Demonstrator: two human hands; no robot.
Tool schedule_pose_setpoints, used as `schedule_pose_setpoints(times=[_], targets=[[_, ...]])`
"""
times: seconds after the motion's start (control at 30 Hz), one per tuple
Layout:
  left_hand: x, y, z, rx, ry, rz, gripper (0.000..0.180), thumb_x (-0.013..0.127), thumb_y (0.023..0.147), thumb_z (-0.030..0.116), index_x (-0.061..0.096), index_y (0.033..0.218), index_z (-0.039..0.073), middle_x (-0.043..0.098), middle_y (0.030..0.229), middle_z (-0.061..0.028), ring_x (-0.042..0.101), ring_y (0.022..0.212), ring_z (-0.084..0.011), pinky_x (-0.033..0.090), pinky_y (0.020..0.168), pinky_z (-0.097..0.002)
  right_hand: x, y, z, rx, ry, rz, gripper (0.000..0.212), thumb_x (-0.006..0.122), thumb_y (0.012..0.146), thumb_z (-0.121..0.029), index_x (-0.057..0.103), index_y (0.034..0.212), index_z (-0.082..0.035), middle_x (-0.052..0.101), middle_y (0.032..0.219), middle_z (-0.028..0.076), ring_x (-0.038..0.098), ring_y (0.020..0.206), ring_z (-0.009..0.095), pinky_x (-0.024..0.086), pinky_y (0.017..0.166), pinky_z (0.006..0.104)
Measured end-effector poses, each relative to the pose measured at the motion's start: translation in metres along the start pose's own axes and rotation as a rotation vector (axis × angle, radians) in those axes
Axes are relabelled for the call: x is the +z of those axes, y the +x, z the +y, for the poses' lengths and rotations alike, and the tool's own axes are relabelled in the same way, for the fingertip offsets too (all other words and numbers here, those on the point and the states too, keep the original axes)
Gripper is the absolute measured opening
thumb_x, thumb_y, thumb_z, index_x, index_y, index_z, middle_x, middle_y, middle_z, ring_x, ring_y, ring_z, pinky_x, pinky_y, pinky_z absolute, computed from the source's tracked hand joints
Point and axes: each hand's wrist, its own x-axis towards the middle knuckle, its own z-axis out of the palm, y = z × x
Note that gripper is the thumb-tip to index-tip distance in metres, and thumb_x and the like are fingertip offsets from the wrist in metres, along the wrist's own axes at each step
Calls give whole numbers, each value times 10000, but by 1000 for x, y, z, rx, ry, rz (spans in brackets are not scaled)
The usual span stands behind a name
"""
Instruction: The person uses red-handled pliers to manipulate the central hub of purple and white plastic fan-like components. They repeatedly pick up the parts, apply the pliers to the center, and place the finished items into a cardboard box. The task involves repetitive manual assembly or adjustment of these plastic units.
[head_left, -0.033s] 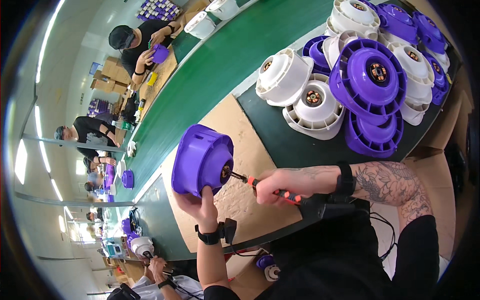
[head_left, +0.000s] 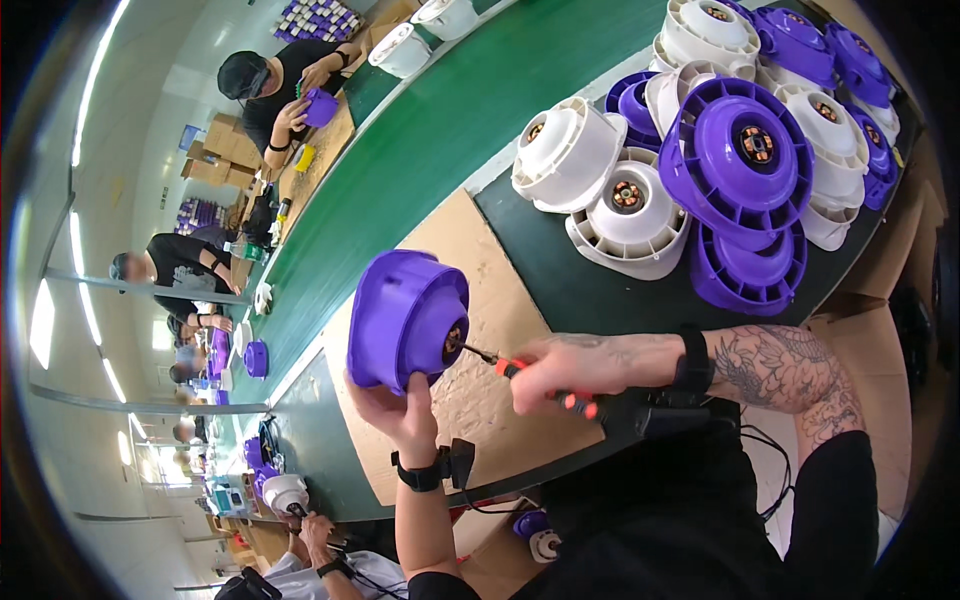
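Note:
My left hand [head_left: 405, 415] is closed on the lower edge of a purple plastic fan housing [head_left: 395, 315], tilted above a cardboard sheet [head_left: 480, 270]. A round centre with copper coils [head_left: 453, 340] faces right on the housing. My right hand [head_left: 550, 375] is wrapped round a red and black screwdriver [head_left: 508, 368]. Its thin dark shaft points left, with the tip at the coil centre; whether it touches a screw there, I cannot tell.
Stacked purple housings [head_left: 740, 160] and white housings [head_left: 630, 225] fill the right of the dark bench. A green conveyor belt [head_left: 480, 110] runs beyond the cardboard. Across it, a person [head_left: 275, 90] handles a purple part. Another person's hands [head_left: 315, 530] work at lower left.
The purple housing has shifted very slightly to the right in my left hand. The screwdriver has turned a little in my right hand, and its shaft looks thinner.

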Motion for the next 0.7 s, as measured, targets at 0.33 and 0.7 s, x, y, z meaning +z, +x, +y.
schedule_pose_setpoints(times=[0.33,0.7], targets=[[6,22,40,3,329,-150,636,805,713,85,599,1294,-71,623,1273,-195,615,1170,-278,480,1019,-418,-1,-9,-16,-37,-605,254,549,745,704,-460,621,868,49,667,745,204,704,746,324,539,695,412],[10,0,31,26,77,-139,967,831,717,22,288,1518,9,467,1411,-159,533,1276,-270,441,1087,-405,8,-17,-16,-167,-833,490,648,749,724,-533,685,899,88,713,853,271,728,859,401,574,765,443]])
